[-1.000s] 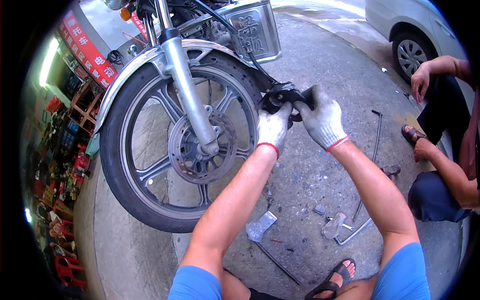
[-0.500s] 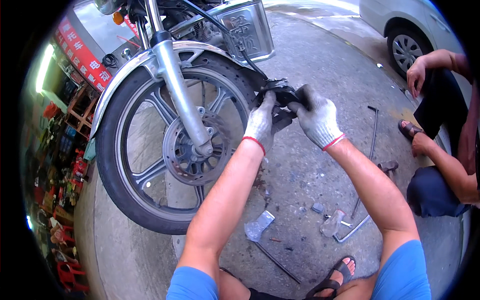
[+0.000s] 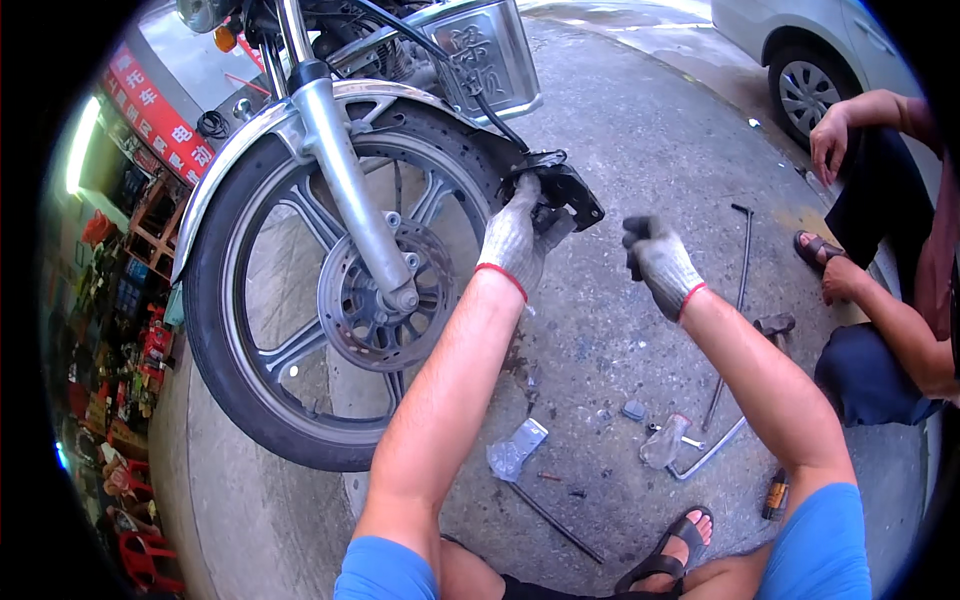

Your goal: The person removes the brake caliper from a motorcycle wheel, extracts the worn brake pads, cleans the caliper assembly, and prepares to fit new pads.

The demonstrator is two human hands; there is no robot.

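My left hand (image 3: 513,238), in a white knit glove with a red cuff, grips a black brake caliper (image 3: 573,194) beside the rear edge of the motorcycle's front wheel (image 3: 212,345). A black hose (image 3: 497,122) runs down to the caliper. My gloved right hand (image 3: 662,262) is apart from the caliper, to its right, with its dark-stained fingers curled in. Whether anything small is between those fingers is hidden. The brake disc (image 3: 343,303) sits bare at the hub, behind the silver fork leg (image 3: 347,175).
On the concrete lie a long T-shaped bar (image 3: 744,260), a hammer (image 3: 774,324), a bent wrench (image 3: 712,455), clear plastic bags (image 3: 515,452), a thin rod (image 3: 555,523) and a small can (image 3: 775,495). Another person (image 3: 880,350) crouches at right near a parked car (image 3: 800,45). Shop goods (image 3: 130,350) crowd the left.
My right hand has come off the caliper and moved right and slightly down, its fingers curling. The left hand keeps its hold, and more of the caliper shows.
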